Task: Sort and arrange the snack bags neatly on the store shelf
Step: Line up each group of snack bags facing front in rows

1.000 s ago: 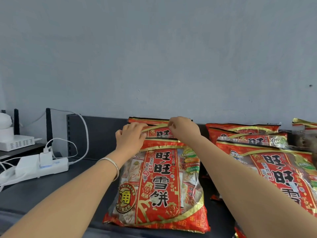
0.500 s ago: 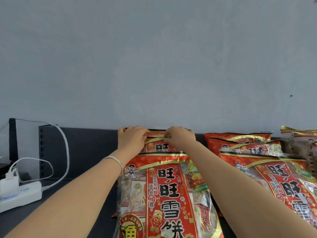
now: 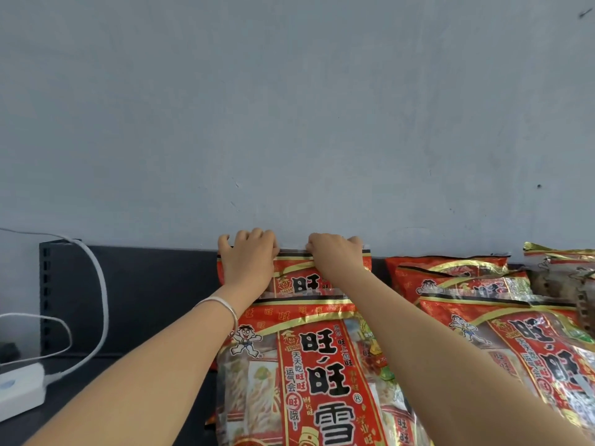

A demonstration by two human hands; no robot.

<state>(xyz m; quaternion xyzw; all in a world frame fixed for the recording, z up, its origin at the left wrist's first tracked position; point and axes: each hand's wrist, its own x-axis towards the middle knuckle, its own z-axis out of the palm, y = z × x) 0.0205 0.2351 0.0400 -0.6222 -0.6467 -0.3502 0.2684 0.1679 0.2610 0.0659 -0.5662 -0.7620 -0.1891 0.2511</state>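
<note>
Red and gold snack bags lie on a dark shelf [image 3: 151, 300]. My left hand [image 3: 249, 259] and my right hand [image 3: 335, 257] both grip the top edge of the rear snack bag [image 3: 297, 275], which stands against the grey wall. In front of it lies a second red snack bag [image 3: 309, 368], flat, with my forearms crossing over its sides. A silver bracelet sits on my left wrist. To the right, a stack of the same red bags [image 3: 467, 284] overlaps toward me.
A white power strip [image 3: 19, 391] with white cables [image 3: 99, 294] lies at the left of the shelf. A perforated dark upright [image 3: 46, 294] stands at the back left. More gold-edged bags [image 3: 563, 268] sit at the far right.
Both hands have slid up and back with the rear bag's top edge, raising it against the wall. The view has shifted right and closer; the router at far left is out of sight.
</note>
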